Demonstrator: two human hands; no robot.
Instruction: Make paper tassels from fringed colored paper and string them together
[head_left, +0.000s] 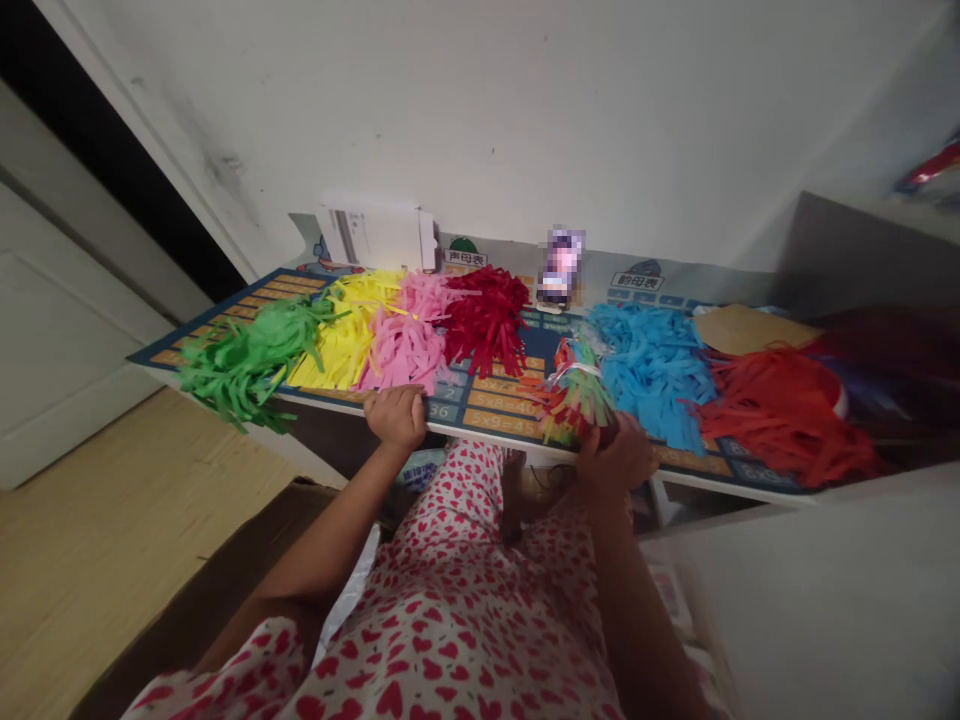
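Observation:
My left hand point(396, 415) is closed, its fingers curled over the front edge of the table point(352, 408). A multicoloured paper tassel point(581, 395), bound near its top with a white tie, lies close to the table's front. My right hand point(616, 455) is closed at the tassel's lower right end; its fingertips are partly hidden. Red paper strips point(487, 315) and pink paper strips point(409, 345) lie beyond my left hand. Blue paper strips point(652, 365) are spread just right of the tassel.
Yellow paper strips point(341, 340) and green paper strips point(259, 355) lie at left, the green hanging over the edge. Orange-red strips point(787, 415) lie at right beside a tan sheet point(754, 328). A phone point(561, 265) and a white box point(379, 235) stand against the wall.

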